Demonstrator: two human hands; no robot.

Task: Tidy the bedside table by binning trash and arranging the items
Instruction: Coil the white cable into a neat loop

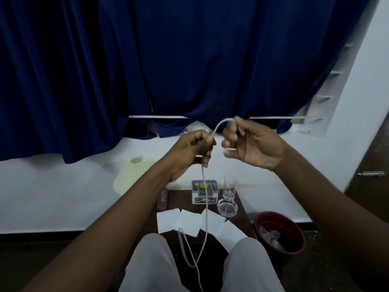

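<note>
Both hands are raised above the small dark bedside table (242,209) and share a white cable (205,199). My left hand (192,149) pinches it where it hangs down in a long loop between my knees. My right hand (250,144) grips the upper end, which arcs between the two hands. On the table lie several white paper sheets (189,221), a clear glass ashtray (227,207), a drinking glass (230,186), a small white box (204,191) and a maroon case (162,199) at the left edge.
A dark red bin (281,232) holding crumpled clear wrappers stands on the floor right of the table. A cream pleated lampshade (131,175) sits left, partly behind my left arm. Blue curtains (168,60) hang above the white wall. My knees in light trousers are below.
</note>
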